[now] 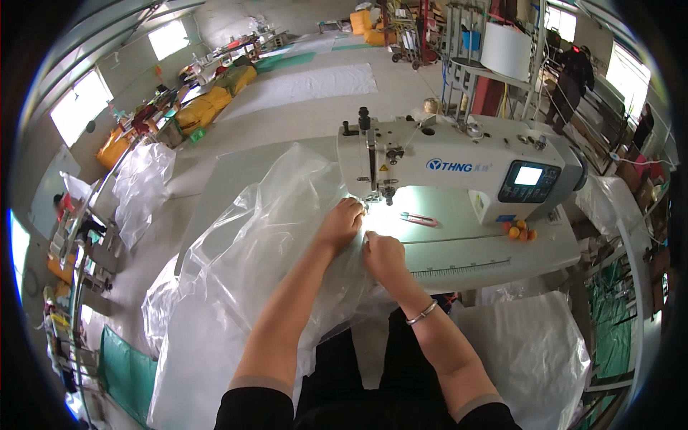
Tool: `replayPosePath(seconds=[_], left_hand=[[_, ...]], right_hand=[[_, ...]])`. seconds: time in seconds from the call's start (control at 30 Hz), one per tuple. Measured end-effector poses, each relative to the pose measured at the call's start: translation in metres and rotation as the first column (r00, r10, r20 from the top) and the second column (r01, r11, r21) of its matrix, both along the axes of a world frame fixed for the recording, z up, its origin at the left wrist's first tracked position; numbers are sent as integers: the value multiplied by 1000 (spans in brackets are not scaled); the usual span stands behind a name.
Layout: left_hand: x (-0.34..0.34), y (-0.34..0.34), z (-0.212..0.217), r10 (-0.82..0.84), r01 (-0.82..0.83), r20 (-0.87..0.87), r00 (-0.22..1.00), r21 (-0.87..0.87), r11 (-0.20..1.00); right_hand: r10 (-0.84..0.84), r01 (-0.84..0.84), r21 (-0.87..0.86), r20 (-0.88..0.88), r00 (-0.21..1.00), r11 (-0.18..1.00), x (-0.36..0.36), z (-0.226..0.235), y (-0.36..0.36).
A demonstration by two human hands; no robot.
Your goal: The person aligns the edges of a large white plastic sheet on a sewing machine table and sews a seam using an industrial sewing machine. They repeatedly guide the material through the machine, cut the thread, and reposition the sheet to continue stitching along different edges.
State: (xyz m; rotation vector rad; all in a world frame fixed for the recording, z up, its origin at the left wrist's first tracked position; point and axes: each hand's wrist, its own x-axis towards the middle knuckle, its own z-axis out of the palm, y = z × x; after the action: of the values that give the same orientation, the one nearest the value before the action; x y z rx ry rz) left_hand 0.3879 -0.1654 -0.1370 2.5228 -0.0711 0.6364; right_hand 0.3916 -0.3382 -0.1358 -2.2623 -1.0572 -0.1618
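Note:
A large clear plastic sheet (251, 244) is draped over the left of the sewing table, across my lap and down toward the floor. White and industrial in type, the sewing machine (401, 154) stands over its right edge. My left hand (342, 225) is closed on the sheet just left of the lit needle area, fingers curled. Nearer to me and slightly right, my right hand (385, 255) pinches the sheet's edge in a closed grip. Glare around the presser foot (373, 196) hides the fine detail there. A bracelet (422, 312) circles my right wrist.
A small red-and-clear cutter-like tool (418, 219) lies on the table right of the needle. Several small orange and red round fruits (519, 230) sit under the machine's control panel. More plastic sheeting (523, 358) hangs at my right. Beyond, a person (571, 82) stands at the far right.

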Motion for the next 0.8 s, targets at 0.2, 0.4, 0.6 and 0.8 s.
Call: replayPosePath(seconds=[0.2, 0.4, 0.6, 0.8], left_hand=[[-101, -91, 16, 201, -193, 104, 974, -81, 978], [-326, -171, -64, 425, -428, -133, 895, 9, 904], [-343, -145, -100, 744, -770, -214, 633, -78, 633], [-384, -46, -134, 657, -700, -241, 714, -220, 680]], right_hand=[[85, -6, 443, -160, 983, 897, -30, -8, -65], [-63, 278, 430, -450, 891, 859, -92, -79, -130], [62, 222, 500, -490, 869, 837, -63, -116, -119], [381, 112, 477, -804, 457, 872, -102, -57, -133]])
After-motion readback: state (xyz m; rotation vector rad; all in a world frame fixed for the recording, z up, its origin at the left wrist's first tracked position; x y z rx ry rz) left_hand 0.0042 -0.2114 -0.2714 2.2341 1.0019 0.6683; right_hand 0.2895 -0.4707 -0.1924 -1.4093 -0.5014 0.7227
